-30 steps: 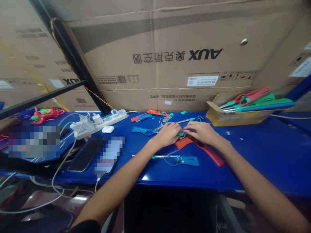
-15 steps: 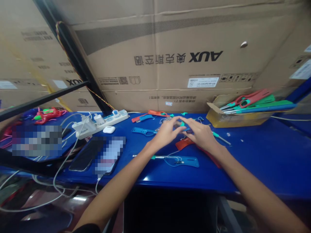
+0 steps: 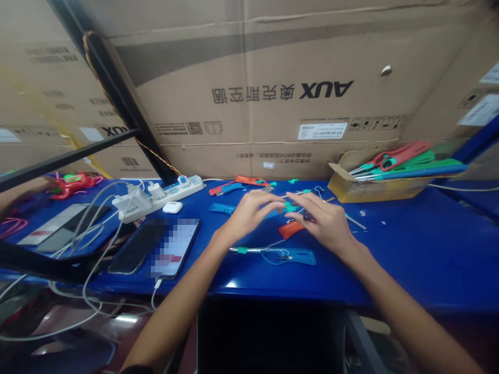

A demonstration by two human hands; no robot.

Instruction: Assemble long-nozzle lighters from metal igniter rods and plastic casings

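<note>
My left hand (image 3: 252, 214) is closed, its thumb and index finger pinched at a small green plastic piece (image 3: 289, 207). A bit of blue plastic shows under that thumb. My right hand (image 3: 326, 221) curls in from the other side, fingers bent around something dark and reddish that is mostly hidden. Below the hands lies an orange lighter casing (image 3: 290, 229). Nearer the table's front is an opened blue lighter casing (image 3: 300, 256) with thin wires and a metal rod with a green collar (image 3: 242, 250). Another blue casing (image 3: 221, 208) rests left of my left hand.
A cardboard box (image 3: 338, 188) of red, green and blue lighters stands at the back right. Red and blue lighter parts (image 3: 249, 181) lie behind my hands. On the left are a power strip (image 3: 171, 196), a white earbud case (image 3: 172, 207), phones (image 3: 136, 246) and cables. Another person's arm (image 3: 23, 195) reaches in far left.
My hands have drawn slightly apart and the green piece between them is lower. The view has shifted a little. At far left the other person's arm shows more.
</note>
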